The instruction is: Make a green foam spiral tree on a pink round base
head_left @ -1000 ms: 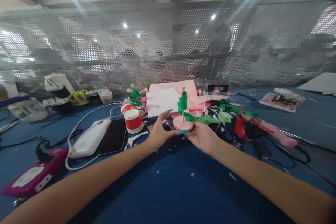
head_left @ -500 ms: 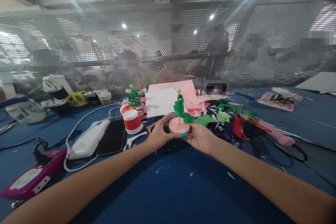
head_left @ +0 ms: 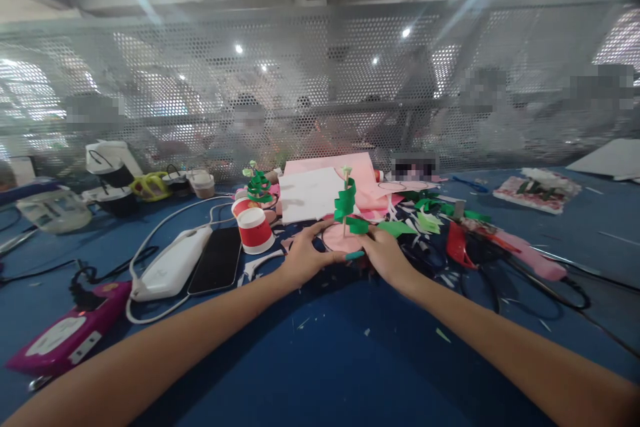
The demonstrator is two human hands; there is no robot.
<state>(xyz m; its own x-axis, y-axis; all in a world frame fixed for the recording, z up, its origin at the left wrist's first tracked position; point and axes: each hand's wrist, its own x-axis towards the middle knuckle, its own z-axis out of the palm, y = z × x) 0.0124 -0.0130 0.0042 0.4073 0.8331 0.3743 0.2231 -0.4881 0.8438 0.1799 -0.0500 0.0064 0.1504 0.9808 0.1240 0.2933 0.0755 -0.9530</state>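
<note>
A small paper tree stands on a pink round base [head_left: 334,239]. Its thin stick [head_left: 344,229] rises upright from the base, with a green paper strip [head_left: 345,203] coiled around it and a pale green tip on top. My left hand [head_left: 306,252] is closed around the left side of the base, its thumb with a teal nail along the front edge. At the right edge of the base is my right hand [head_left: 390,259], closed on it, close to the loose lower end of the green strip. Its fingertips are partly hidden.
Left of my hands stand red-and-white paper cups [head_left: 255,232], another green paper tree [head_left: 259,187], a black phone [head_left: 216,261] and a white power bank [head_left: 173,263]. Behind lie white paper [head_left: 307,193] and pink sheets. Paper scraps and a pink glue gun [head_left: 535,257] lie right.
My right hand has turned from palm up under the base to back up at its right edge. My left hand keeps its hold.
</note>
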